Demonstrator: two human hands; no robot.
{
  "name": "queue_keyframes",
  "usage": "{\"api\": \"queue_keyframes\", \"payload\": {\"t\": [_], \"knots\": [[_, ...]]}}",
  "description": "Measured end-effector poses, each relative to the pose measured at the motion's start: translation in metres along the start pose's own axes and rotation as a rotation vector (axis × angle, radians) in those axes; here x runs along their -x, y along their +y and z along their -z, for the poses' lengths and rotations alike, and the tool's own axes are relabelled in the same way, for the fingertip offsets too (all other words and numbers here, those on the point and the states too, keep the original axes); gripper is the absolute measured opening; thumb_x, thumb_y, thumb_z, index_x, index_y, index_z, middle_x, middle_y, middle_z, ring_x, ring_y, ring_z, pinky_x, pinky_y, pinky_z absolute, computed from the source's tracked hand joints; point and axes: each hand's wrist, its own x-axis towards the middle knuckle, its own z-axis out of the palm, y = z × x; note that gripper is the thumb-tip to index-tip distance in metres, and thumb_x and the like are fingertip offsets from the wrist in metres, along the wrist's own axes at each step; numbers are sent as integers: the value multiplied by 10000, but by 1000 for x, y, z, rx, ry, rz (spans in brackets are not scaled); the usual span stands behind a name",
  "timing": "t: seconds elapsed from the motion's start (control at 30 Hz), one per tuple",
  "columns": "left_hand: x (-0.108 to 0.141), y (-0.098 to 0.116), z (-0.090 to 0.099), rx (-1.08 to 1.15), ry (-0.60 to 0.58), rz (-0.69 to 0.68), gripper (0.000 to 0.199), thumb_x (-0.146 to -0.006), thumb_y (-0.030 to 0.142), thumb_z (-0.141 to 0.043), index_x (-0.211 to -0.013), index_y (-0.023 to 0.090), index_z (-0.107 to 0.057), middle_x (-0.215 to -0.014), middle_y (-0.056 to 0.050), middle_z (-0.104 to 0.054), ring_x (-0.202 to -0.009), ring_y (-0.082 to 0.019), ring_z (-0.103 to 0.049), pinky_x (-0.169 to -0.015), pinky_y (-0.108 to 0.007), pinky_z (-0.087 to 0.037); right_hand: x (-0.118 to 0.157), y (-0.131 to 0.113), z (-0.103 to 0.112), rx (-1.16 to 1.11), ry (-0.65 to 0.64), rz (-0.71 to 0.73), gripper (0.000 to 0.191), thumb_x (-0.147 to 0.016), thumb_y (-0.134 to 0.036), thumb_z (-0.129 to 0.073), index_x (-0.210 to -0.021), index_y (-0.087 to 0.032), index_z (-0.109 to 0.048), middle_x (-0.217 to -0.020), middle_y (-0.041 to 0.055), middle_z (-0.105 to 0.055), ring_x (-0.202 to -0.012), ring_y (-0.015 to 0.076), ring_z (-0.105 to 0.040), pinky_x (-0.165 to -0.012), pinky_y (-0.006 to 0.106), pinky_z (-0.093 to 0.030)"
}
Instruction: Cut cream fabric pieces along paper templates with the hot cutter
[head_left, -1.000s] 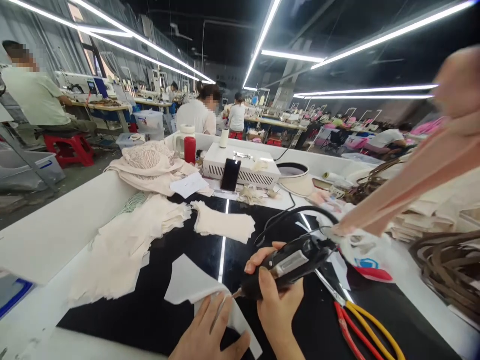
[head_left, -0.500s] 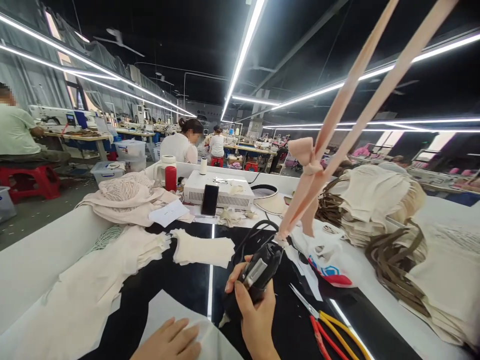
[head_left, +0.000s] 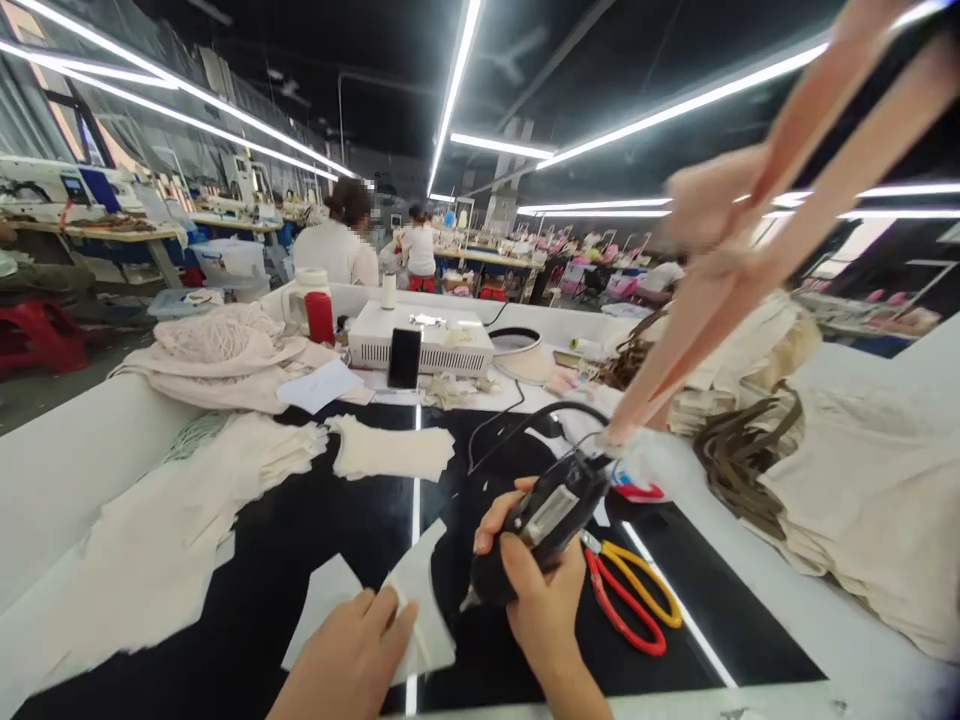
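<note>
My right hand (head_left: 544, 590) is wrapped round a black handheld electric tool (head_left: 547, 515), which hangs from a pink fabric strap (head_left: 667, 350) and has a pointed tip at its lower left. Left of the tool, my left hand (head_left: 367, 640) lies on white fabric pieces (head_left: 420, 590) on the black work surface (head_left: 262, 590). Its fingers are bent and close together at the fabric's edge. Scissors with red and yellow handles (head_left: 626, 610) lie just right of my right hand.
Cream fabric stacks lie at the left (head_left: 165, 530) and right (head_left: 847, 500). A smaller stack (head_left: 394, 450) sits beyond my hands. Behind it are a phone (head_left: 405, 358), a white box (head_left: 450, 355) and a red bottle (head_left: 319, 318). Seated people work beyond.
The tool and my right hand have shifted right in view, and the strap is more slanted. The fabric under my left hand is now folded up and turned. The camera view has shifted.
</note>
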Motion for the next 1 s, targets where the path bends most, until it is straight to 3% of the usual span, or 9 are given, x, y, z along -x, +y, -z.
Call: {"api": "queue_keyframes", "payload": {"t": [0.13, 0.2, 0.33, 0.47, 0.6, 0.77, 1.0], "knots": [[-10, 7, 29, -38, -207, 23, 576, -715, -79, -505, -1231, 167, -573, -981, -36, -674, -812, -198, -661, -691, -276, -543, 1, -11, 8, -7, 27, -1, 322, -900, -286, -755, -1175, -260, -589, -814, -32, -668, -629, 144, -641, -623, 302, -544], [-15, 7, 40, -76, -213, 33, 487, -752, -103, -463, -1148, 155, -583, -911, -33, -652, -763, -195, -634, -683, -286, -540, 2, -14, 11, -11, 33, -13, 339, -893, -293, -771, -1182, -262, -596, -819, -32, -665, -635, 146, -642, -631, 313, -548], [-22, 8, 51, 46, -117, -36, 391, -817, -102, -424, -1077, 148, -576, -951, -72, -650, -870, -226, -656, -769, -338, -569, 9, -18, 12, -52, -2, -15, 342, -899, -297, -788, -1190, -269, -612, -824, -27, -667, -644, 145, -644, -615, 306, -548], [-26, 13, 49, 250, -55, -224, 265, -964, -23, -470, -1120, 154, -590, -973, -63, -663, -940, -193, -667, -855, -312, -577, 18, -22, 9, -93, -36, -27, 361, -904, -328, -794, -1214, -275, -616, -826, -17, -673, -638, 148, -641, -583, 301, -547], [-31, 12, 41, 306, 1, -346, 180, -1050, 67, -480, -1136, 139, -621, -951, -54, -670, -936, -173, -667, -878, -303, -587, 24, -22, 5, -100, -50, -25, 355, -905, -324, -792, -1207, -287, -610, -820, -16, -672, -622, 148, -639, -554, 287, -537], [-35, 7, 35, 310, 38, -408, 195, -1076, 85, -468, -1133, 107, -654, -949, -50, -685, -908, -159, -658, -868, -297, -590, 27, -19, 1, -112, -57, -22, 359, -914, -318, -787, -1218, -284, -600, -821, -13, -665, -625, 141, -632, -547, 275, -528], [-32, 1, 25, 319, 52, -382, 140, -1075, 126, -527, -1136, 97, -650, -991, -47, -697, -920, -174, -655, -853, -325, -577, 29, -18, -1, -95, -58, -7, 376, -912, -339, -796, -1232, -291, -604, -812, -17, -662, -631, 140, -628, -550, 271, -538]]}}
